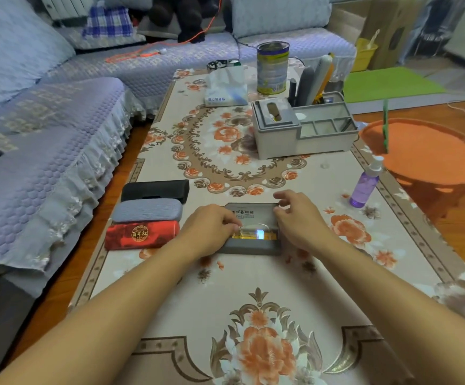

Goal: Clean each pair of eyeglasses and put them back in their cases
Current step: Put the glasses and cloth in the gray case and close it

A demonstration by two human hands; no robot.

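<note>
Head view: an open grey eyeglass case (249,245) lies mid-table; the left hand (211,229) pinches the eyeglasses (253,232) inside it, and the right hand (295,218), fingers loosely curled, touches the lid. Three closed cases (148,215) wait at nine o'clock. The step looks like taking out or seating the glasses; next comes a clean lift or closing.

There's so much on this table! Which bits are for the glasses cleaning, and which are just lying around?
For the job: open grey case, glasses inside it, black case, grey case, red case, purple spray bottle.

Lying about: tin can, tissue pack, desk organiser, orange basin.
</note>
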